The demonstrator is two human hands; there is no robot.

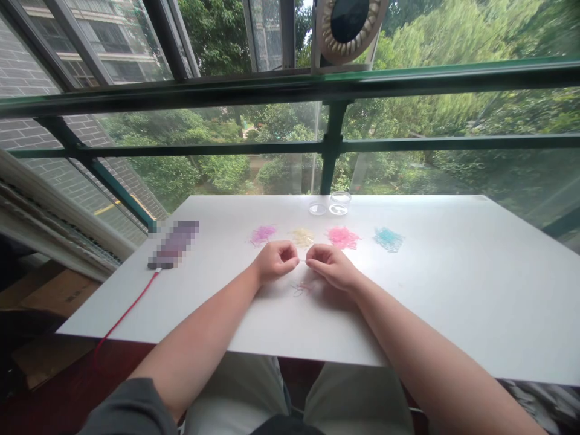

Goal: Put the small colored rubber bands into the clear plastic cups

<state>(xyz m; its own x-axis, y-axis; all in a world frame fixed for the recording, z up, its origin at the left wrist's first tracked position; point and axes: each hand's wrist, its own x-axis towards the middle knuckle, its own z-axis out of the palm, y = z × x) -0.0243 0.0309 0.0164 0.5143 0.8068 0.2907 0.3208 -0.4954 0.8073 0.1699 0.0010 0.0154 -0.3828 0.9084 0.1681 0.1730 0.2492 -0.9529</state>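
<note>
Above the middle of the white table [435, 290], my left hand [277, 261] and my right hand [330, 264] face each other, thumbs and fingertips pinched. A short, pale, thin rubber band [302, 260] is stretched across the small gap, one end in each hand. Just below them on the tabletop lies a small loose bunch of thin bands [301, 289], pinkish and dark. Behind my hands are a purple pile [263, 235], a pale yellow pile [301, 237], a pink pile [343, 237] and a blue pile [388, 239] of similar thin bands.
A clear round container [339, 202] and a clear lid [318, 209] stand at the table's far edge. A pixelated phone-like object [174, 244] lies at the left, with a red cable [129, 311] running off the front edge. Green railings [290, 89] and windows are beyond.
</note>
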